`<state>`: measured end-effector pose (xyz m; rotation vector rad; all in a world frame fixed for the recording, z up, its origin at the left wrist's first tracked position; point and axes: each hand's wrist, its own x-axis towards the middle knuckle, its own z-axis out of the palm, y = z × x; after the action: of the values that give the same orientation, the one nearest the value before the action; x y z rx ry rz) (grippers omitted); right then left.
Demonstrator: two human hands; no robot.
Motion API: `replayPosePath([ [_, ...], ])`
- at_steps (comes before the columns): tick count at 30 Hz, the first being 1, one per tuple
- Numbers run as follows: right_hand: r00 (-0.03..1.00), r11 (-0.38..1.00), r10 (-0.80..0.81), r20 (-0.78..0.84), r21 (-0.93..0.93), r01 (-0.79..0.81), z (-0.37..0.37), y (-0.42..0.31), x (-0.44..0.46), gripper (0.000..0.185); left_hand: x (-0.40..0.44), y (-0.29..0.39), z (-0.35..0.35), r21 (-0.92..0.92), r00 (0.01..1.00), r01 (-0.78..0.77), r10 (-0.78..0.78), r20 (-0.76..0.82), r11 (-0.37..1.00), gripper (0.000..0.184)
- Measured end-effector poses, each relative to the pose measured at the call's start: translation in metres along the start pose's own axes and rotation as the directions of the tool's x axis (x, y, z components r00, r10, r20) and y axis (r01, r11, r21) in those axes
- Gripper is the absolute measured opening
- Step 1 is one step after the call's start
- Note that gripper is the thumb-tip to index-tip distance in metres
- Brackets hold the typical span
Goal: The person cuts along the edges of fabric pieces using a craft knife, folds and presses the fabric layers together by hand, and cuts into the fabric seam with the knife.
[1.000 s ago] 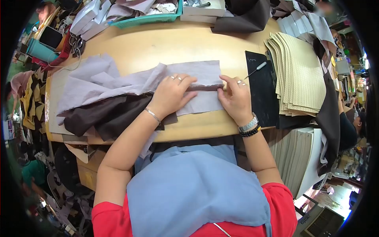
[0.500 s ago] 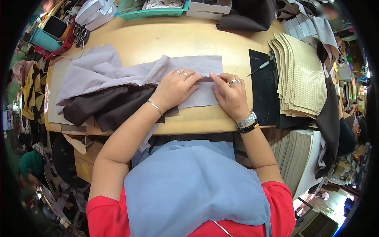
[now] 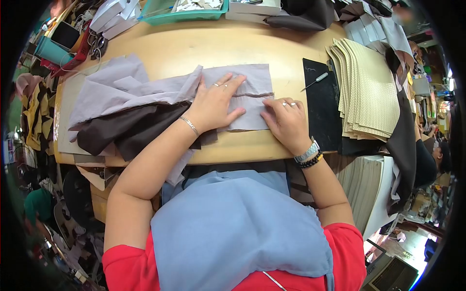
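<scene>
A pale grey-lilac fabric piece (image 3: pixel 250 77) lies across the table, with a seam running crosswise near its right end. My left hand (image 3: pixel 216 99) rests flat on it, fingers spread, holding nothing. At the right end of the fabric, just below the seam, my right hand (image 3: pixel 287 119) has its fingers curled in, with thumb and fingertips at the cloth's edge. Exactly what the fingertips grip is partly hidden. Dark brown material (image 3: pixel 141 127) is bunched beneath the grey cloth on the left, partly under my left forearm.
To the right, an awl-like tool (image 3: pixel 315 81) lies on a black board (image 3: pixel 318 114). Beside it is a stack of cream textured sheets (image 3: pixel 371 92). A teal tray (image 3: pixel 187 17) and white boxes (image 3: pixel 255 7) stand along the table's back. Other people are at both sides.
My left hand has flattened and spread over the cloth, leaving the seam. My right hand has moved slightly down, off the seam, with its fingers curled in. The seam now shows uncovered.
</scene>
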<state>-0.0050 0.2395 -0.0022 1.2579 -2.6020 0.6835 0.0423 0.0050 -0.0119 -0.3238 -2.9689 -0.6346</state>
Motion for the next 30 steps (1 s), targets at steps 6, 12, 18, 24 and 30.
replayPosePath([
  [6, 0.993, 0.992, -0.074, -0.095, 0.099, 0.083, 0.023, 0.004, 0.018, 0.026, -0.002, -0.003, 0.003, -0.015, 1.000, 0.001, -0.001, 0.005, 1.000, 0.080],
  [12, 0.991, 0.991, -0.096, -0.095, 0.079, 0.104, 0.029, 0.008, 0.016, 0.030, -0.005, -0.008, 0.008, 0.006, 0.997, -0.069, 0.069, -0.039, 0.998, 0.066],
  [18, 0.986, 0.989, -0.123, -0.109, 0.068, 0.131, 0.030, 0.008, 0.014, 0.030, -0.006, -0.007, 0.007, 0.024, 0.995, -0.098, 0.099, -0.031, 0.995, 0.055],
  [24, 0.983, 0.988, -0.136, -0.120, 0.062, 0.144, 0.030, 0.009, 0.014, 0.029, -0.006, -0.009, 0.011, 0.039, 0.989, -0.133, 0.135, -0.054, 0.990, 0.049],
  [30, 0.986, 0.989, -0.110, -0.128, 0.089, 0.122, 0.030, 0.008, 0.014, 0.022, -0.006, -0.008, 0.010, 0.051, 0.989, -0.134, 0.137, -0.047, 0.990, 0.047],
])
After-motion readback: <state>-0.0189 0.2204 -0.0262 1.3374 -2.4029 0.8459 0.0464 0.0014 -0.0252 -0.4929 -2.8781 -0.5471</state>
